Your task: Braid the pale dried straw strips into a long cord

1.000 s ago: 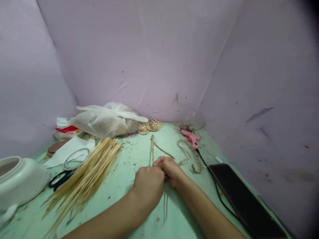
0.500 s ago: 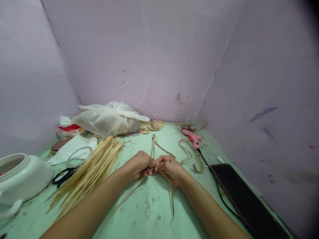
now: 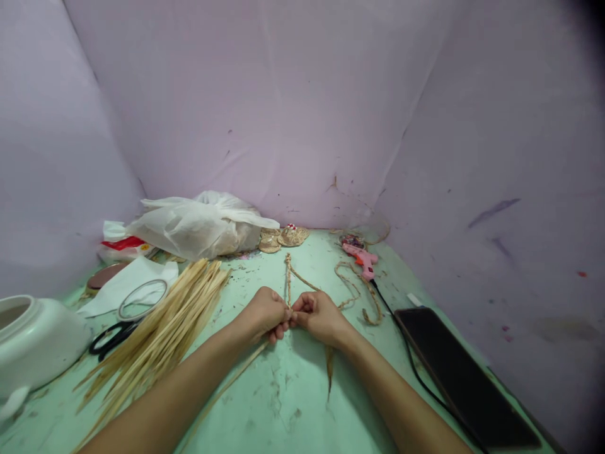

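The left hand (image 3: 268, 316) and right hand (image 3: 317, 317) pinch the cord (image 3: 288, 284) at lower centre; above looks twisted, while strands (image 3: 329, 371) below remain loose.

1. You wear the single camera on your head, so it looks from above and behind your bare forearms (image 3: 184, 388), forward and down over the pale green, scuffed tabletop (image 3: 283, 397).
2. It faces the smooth lilac back wall (image 3: 302, 113) nearly square on; that wall fills much of your upper half, while the pale lilac left wall (image 3: 42, 139) and the marked lilac right wall (image 3: 520, 132) slant along the sides.
3. Your bare left hand (image 3: 268, 315) and bare right hand (image 3: 319, 318) lie close to you, just below centre.
4. Your view is wide: its left edge crops the rounded, glossy white pot (image 3: 42, 340), and its top right corner is dark.
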Demonstrator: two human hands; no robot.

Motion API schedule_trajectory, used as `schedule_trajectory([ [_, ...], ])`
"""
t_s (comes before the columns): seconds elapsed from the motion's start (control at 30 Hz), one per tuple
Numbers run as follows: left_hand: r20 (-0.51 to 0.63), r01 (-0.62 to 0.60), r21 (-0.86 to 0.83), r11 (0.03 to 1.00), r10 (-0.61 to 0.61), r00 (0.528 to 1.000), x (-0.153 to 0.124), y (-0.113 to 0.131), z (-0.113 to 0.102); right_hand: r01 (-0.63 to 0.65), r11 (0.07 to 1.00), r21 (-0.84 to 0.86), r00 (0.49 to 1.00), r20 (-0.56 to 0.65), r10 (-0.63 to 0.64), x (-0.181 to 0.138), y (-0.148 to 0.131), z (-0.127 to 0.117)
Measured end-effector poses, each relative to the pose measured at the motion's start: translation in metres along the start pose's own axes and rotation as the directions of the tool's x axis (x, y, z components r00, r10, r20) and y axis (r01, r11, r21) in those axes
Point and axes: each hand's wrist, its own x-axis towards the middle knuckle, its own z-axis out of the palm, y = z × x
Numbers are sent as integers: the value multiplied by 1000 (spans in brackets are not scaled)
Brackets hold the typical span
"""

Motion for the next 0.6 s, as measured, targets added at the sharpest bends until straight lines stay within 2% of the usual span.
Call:
schedule_trajectory([
  [0.1,-93,5,123,992,6,996,1,-1,1,-3,991,-133,999,-54,-5,0,2,1],
  [0.23,-102,-91,192,977,112,988,0,-3,2,-41,915,-401,989,-146,-20,-8,-10,1],
  [0.33,-130,-104,146,984,124,984,2,-4,7,-122,786,-606,971,-237,-32,-19,-28,3],
  [0.43,-175,-108,55,993,116,978,3,-6,14,-198,620,-759,950,-304,-69,-30,-42,10],
  [0.5,-177,-80,8,997,81,981,3,-7,16,-200,544,-815,955,-287,-79,-35,-47,17],
  [0.6,-145,-12,-41,999,6,989,0,-5,15,-156,520,-840,973,-220,-63,-40,-49,25],
])
